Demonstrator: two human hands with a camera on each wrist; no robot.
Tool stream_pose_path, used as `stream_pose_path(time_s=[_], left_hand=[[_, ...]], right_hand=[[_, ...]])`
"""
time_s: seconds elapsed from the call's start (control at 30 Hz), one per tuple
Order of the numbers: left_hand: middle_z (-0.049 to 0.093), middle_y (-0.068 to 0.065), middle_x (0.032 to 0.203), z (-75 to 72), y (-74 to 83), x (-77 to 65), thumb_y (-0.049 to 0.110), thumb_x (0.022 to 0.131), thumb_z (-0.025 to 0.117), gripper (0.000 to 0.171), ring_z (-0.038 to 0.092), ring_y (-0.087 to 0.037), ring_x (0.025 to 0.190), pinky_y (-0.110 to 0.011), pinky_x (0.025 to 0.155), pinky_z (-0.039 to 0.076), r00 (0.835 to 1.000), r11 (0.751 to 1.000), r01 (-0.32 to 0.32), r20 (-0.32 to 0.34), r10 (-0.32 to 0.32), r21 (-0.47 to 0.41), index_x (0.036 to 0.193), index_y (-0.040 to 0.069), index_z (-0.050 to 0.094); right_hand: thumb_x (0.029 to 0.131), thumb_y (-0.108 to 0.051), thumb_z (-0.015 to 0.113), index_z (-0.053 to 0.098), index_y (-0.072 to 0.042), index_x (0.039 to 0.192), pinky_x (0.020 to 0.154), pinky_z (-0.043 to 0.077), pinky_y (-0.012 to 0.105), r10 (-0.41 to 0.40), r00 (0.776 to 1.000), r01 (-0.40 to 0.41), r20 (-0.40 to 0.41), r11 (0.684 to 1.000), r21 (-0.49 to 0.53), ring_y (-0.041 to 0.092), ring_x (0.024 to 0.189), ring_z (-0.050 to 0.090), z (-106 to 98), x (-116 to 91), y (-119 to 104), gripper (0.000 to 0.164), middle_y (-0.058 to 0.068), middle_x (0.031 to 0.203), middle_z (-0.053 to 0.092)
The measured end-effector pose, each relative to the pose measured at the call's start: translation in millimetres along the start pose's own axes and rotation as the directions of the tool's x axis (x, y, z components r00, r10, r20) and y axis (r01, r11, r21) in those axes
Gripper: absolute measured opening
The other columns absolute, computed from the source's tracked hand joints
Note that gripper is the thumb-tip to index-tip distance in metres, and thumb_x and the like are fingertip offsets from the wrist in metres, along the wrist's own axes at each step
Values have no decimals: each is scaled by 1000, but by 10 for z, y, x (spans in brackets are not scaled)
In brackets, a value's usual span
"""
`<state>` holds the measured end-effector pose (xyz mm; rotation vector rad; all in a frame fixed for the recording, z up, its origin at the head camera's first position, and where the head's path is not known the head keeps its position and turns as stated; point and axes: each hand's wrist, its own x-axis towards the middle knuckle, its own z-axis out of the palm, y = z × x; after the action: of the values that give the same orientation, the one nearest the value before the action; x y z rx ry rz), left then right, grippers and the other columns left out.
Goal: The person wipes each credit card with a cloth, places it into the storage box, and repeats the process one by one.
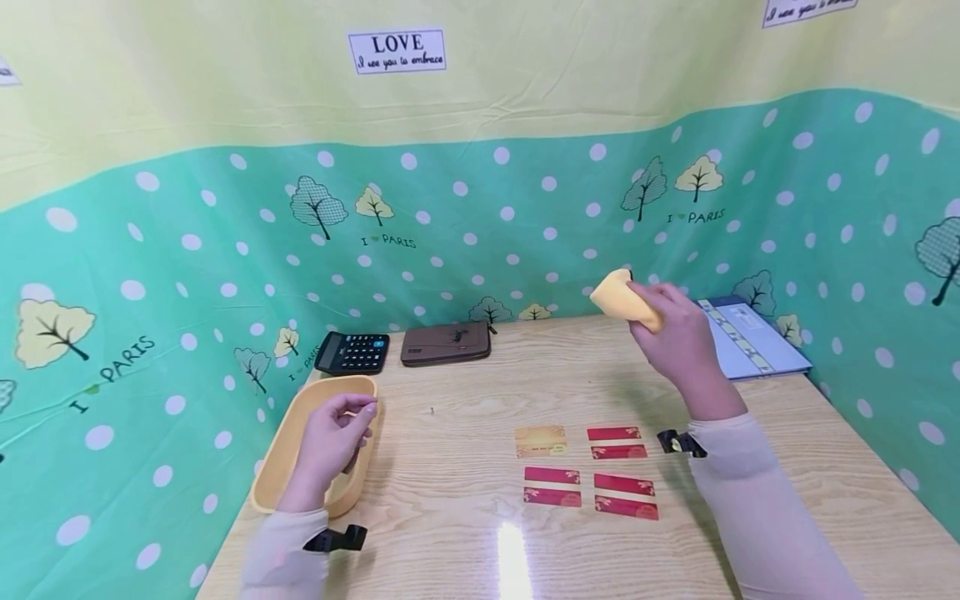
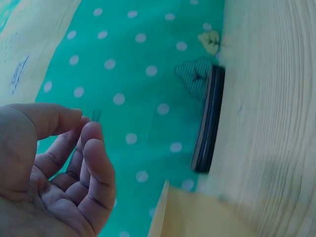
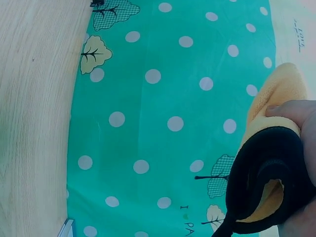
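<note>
My right hand [image 1: 675, 337] grips a folded yellow cloth [image 1: 618, 298], raised over the back right of the table. In the right wrist view the cloth [image 3: 284, 91] shows a thick black edging [image 3: 266, 148] curled into a loop. My left hand [image 1: 332, 442] is over the orange basket [image 1: 273, 450] at the left. Its fingers are loosely bent in the left wrist view, the thumb tip close to the index finger, with no clear object between them. A small dark brown thing [image 1: 351, 461] shows just below that hand.
A gold card [image 1: 540, 441] and three red striped cards [image 1: 617, 443] lie on the wooden table [image 1: 450, 542]. Along the back are a black calculator [image 1: 352, 353], a brown zip wallet [image 1: 446, 343] and a pale blue folder [image 1: 753, 337]. A polka-dot curtain [image 1: 480, 225] surrounds the table.
</note>
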<state>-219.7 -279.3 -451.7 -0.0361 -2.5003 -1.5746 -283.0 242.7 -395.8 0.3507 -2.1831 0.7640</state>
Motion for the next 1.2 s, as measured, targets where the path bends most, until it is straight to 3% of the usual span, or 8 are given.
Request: stream_pose_path(time_s=[0.13,0.3,0.5,0.7,0.8,1.03,1.2], left_hand=[[68,-17,101,182,96,12,18,103,70,24,67,-22,73,-29,58,62,996,998,-59,59,61,-32,119,0,71],[70,-17,104,445,187,61,18,102,72,24,70,-23,80,-30,69,65,980,992,-107,160,117,-65,120,2,72],[73,-6,98,761,254,165,16,101,73,18,70,-21,83,-28,71,62,949,982,-188,254,188,-23,116,7,75],[75,2,99,1051,286,278,15,98,76,17,70,-17,89,-31,79,61,906,963,-270,340,252,5,114,12,75],[74,2,100,1169,290,312,16,97,77,21,70,-17,90,-34,81,62,887,962,-272,387,252,-3,117,12,74],[71,-16,117,1408,271,357,19,94,80,33,68,-22,101,-42,91,60,855,968,-252,465,229,-14,124,7,71],[70,-11,122,1553,243,388,23,93,82,40,67,-28,110,-39,95,59,838,967,-254,505,209,22,128,9,69]], right_hand=[[84,6,78,69,-11,139,74,52,49,2,1000,-2,-2,1000,6,36,95,64,11,8,0,58,16,118,68],[84,6,78,69,-11,139,73,52,48,-3,1000,3,5,1000,4,36,92,64,19,16,5,58,17,117,68],[85,5,78,68,-10,139,74,51,48,9,1000,-9,21,1000,2,36,94,62,12,24,25,57,17,119,67],[85,4,78,68,-10,139,74,51,48,4,1000,-4,29,1000,8,35,91,61,30,30,47,56,17,118,67],[86,3,78,68,-10,139,72,50,46,12,999,-12,40,1000,6,34,90,61,37,29,38,56,17,118,67],[86,4,77,69,-11,139,78,51,51,46,998,-47,36,999,17,38,99,62,17,36,46,56,17,121,67],[86,3,78,69,-12,139,76,50,48,53,997,-54,47,998,18,36,96,61,48,24,62,56,16,121,67]])
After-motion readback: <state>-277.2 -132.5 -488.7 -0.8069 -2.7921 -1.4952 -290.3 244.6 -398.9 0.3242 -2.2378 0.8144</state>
